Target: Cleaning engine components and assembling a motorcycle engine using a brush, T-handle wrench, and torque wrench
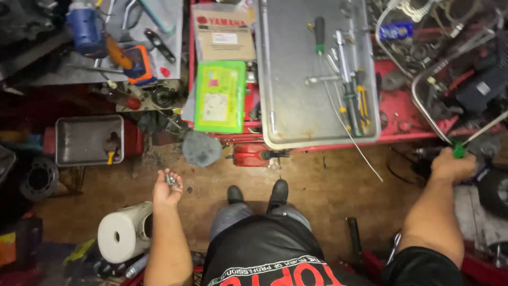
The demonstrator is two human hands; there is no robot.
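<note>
Worn brown workshop floor [317, 185] spreads under two black shoes [259, 193]. Left hand [166, 188] is held out low, palm up, fingers curled round a few small metal bolts [171, 180]. Right hand [452, 165] reaches far right, clenched on a green-handled screwdriver [459, 150] beside a chrome frame. At the floor's far edge, one large grey metal tray [296, 79] on red trolley carries several long tools; one smaller tray [87, 139] sits left.

You've got a black tee with red and white lettering, sleeves short so both forearms are bare. Grey-blue jeans, I think, and black shoes [257, 191]. No gloves on either hand.
</note>
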